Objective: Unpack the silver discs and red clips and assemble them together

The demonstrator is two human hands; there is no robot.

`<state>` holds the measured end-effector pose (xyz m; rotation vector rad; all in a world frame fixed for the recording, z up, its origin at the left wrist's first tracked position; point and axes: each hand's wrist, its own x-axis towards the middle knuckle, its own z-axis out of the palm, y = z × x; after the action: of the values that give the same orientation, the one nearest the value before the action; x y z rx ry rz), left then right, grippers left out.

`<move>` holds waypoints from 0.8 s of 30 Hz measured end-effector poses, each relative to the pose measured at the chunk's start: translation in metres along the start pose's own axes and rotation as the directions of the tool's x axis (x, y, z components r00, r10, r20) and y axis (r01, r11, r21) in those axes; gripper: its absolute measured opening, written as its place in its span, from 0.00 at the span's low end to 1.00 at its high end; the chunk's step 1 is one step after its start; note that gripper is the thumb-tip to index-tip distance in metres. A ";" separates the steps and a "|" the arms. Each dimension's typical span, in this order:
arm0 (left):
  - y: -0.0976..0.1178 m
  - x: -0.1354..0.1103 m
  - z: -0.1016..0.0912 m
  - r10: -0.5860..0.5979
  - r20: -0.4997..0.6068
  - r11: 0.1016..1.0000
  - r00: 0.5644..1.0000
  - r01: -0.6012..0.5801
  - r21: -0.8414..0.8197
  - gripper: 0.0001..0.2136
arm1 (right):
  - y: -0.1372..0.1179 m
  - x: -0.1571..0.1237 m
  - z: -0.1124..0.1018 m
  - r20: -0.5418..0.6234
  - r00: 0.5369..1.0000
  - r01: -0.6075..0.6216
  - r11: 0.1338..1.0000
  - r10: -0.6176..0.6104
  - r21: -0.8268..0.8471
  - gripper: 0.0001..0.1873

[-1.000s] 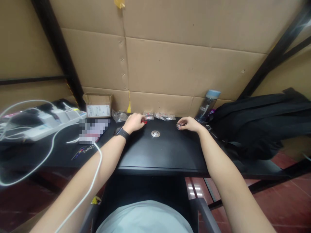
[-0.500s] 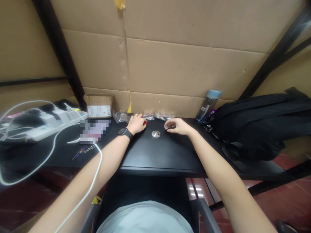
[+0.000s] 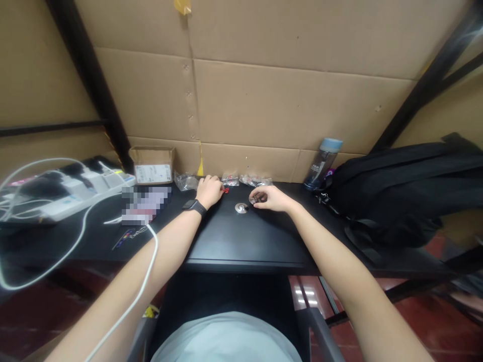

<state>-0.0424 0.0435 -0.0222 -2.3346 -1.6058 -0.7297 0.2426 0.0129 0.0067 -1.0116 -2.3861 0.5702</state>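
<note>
My left hand (image 3: pixel 210 191), with a dark watch on its wrist, rests low over the table left of centre. Its fingers are curled and closed at a small red piece (image 3: pixel 226 190), which shows just past the fingertips. Closed in a pinch, my right hand (image 3: pixel 269 198) grips a small round, brownish shiny part (image 3: pixel 254 199) just above the table; the fingers partly cover it. Between the two hands, a round silvery metal disc (image 3: pixel 241 207) with a raised middle lies on the black tabletop (image 3: pixel 245 236).
Several small clear plastic bags (image 3: pixel 256 181) lie along the cardboard wall (image 3: pixel 245 110). A cardboard box (image 3: pixel 153 166), a white power strip (image 3: pixel 90 193) and cables are on the left. A bottle (image 3: pixel 322 163) and a black backpack (image 3: pixel 400 191) stand right.
My right hand has moved a little left, bringing the round part closer to the metal disc. My left hand has barely shifted, and the red piece shows slightly more.
</note>
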 end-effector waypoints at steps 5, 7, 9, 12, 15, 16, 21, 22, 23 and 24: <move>0.005 0.003 -0.008 -0.024 -0.087 0.992 0.996 0.013 -0.122 0.07 | 0.004 0.002 0.002 -0.093 0.994 -0.045 0.995 0.053 0.090 0.19; 0.007 0.003 -0.010 0.014 -0.090 0.958 0.996 -0.039 -0.286 0.07 | 0.004 0.003 0.003 -0.113 0.991 -0.052 0.986 0.070 0.156 0.20; 0.012 0.003 -0.011 0.044 -0.098 0.887 0.994 -0.084 -0.453 0.06 | 0.003 0.004 0.005 -0.116 0.990 -0.048 0.968 0.078 0.244 0.22; 0.023 0.000 -0.009 0.049 -0.089 0.791 0.995 -0.093 -0.605 0.05 | 0.000 0.005 0.008 -0.151 0.983 -0.042 0.926 0.106 0.374 0.24; 0.035 -0.004 -0.010 0.084 -0.069 0.718 0.994 -0.108 -0.687 0.06 | -0.005 0.005 0.011 -0.192 0.973 -0.021 0.878 0.128 0.479 0.26; 0.038 -0.006 -0.011 0.095 -0.069 0.698 0.993 -0.116 -0.706 0.07 | -0.006 0.005 0.012 -0.193 0.972 -0.016 0.861 0.133 0.509 0.26; 0.050 -0.010 -0.023 0.098 -0.095 0.719 0.991 -0.136 -0.682 0.10 | -0.007 0.005 0.014 -0.160 0.976 -0.010 0.765 0.147 0.644 0.26; 0.050 -0.010 -0.025 0.098 -0.106 0.734 0.990 -0.144 -0.664 0.10 | -0.007 0.005 0.014 -0.159 0.977 0.001 0.747 0.141 0.665 0.26; 0.051 -0.011 -0.026 0.102 -0.115 0.745 0.988 -0.153 -0.649 0.10 | -0.008 0.005 0.015 -0.163 0.978 0.015 0.732 0.133 0.681 0.27; 0.051 -0.011 -0.027 0.108 -0.124 0.752 0.986 -0.162 -0.639 0.09 | -0.008 0.005 0.015 -0.171 0.977 0.031 0.720 0.123 0.693 0.27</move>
<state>-0.0061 0.0029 0.0008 -2.7808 -1.2493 -1.5266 0.2266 0.0083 0.0008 -0.7291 -1.7149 1.2034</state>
